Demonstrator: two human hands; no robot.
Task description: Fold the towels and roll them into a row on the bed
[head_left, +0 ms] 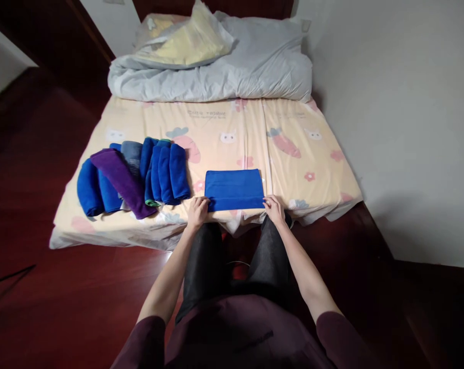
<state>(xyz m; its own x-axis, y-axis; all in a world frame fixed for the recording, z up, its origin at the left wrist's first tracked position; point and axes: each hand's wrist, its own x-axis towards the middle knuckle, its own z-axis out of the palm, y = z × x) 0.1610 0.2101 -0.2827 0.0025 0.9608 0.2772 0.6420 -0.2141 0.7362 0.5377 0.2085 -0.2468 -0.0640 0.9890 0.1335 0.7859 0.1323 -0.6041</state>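
Note:
A blue towel (234, 183) lies flat near the front edge of the bed, its near edge folded over in a strip. My left hand (198, 211) pinches the left end of that fold. At the opposite end, my right hand (273, 209) grips the fold's right corner between thumb and fingers. To the left sits a row of rolled or folded towels, mostly blue (178, 171), with a purple towel (119, 179) lying slantwise over some of them and a grey towel (132, 156) among them.
The bed (304, 192) has a cream sheet printed with carrots and flowers. A grey-white quilt (255, 77) is bunched at its far end, with a yellow item in a clear plastic bag (193, 41) on top. A white wall (408, 128) stands at the right.

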